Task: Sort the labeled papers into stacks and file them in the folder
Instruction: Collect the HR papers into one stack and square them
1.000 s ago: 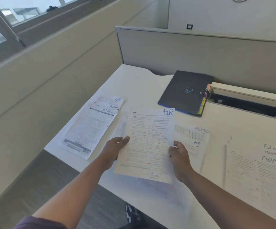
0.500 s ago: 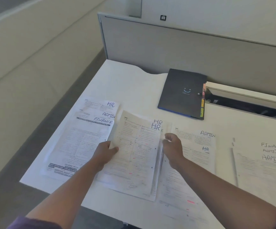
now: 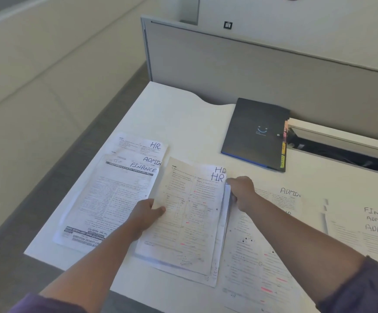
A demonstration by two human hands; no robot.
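Note:
A stack of papers marked HR [image 3: 190, 213] lies on the white desk [image 3: 183, 123] in front of me. My left hand [image 3: 146, 216] holds its left edge, thumb on top. My right hand [image 3: 240, 192] grips the stack's right edge, fingers curled under the sheets. Left of it sits a pile topped by a FINANCE sheet [image 3: 113, 199], with ADMIN and HR sheets showing beneath. An ADMIN paper [image 3: 283, 199] lies right of my right hand. A dark folder [image 3: 255, 134] with coloured tabs rests shut at the back of the desk.
Another pile marked FINANCE and ADMIN [image 3: 368, 231] lies at the far right. A loose printed sheet [image 3: 251, 267] sits under my right forearm. A grey partition [image 3: 251, 68] backs the desk, with an open cable tray [image 3: 341, 145] beside the folder. The desk's left edge drops to the floor.
The HR sheet that I held up above the desk has come down onto another HR sheet. Both hands now hold the edges of that stack. The view has tilted down and right.

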